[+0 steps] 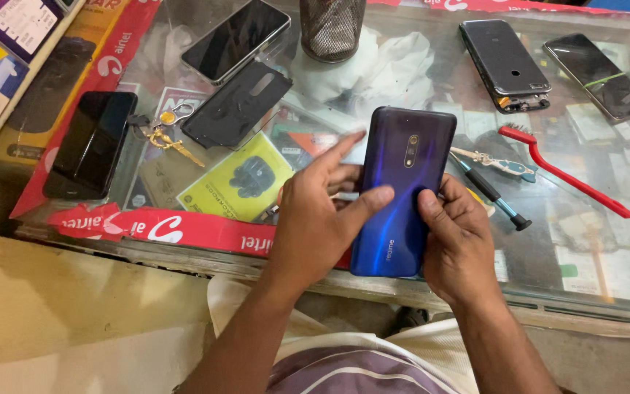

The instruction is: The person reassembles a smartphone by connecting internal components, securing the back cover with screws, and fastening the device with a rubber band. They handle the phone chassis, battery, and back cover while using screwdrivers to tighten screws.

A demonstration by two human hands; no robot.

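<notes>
Above the near edge of the glass counter, a blue phone is held back-up by both hands: left hand gripping its left edge, thumb across the back; right hand clasping the lower right edge. At two o'clock lie a screwdriver and red brush; at ten o'clock, a black case.

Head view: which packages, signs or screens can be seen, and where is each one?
Yellow square packet: under the glass, left of the left hand.
Red banner: along the counter's front edge, white lettering.
Dark phone screen: far left, black, unlit.
Second phone: top centre, screen dark.
</notes>
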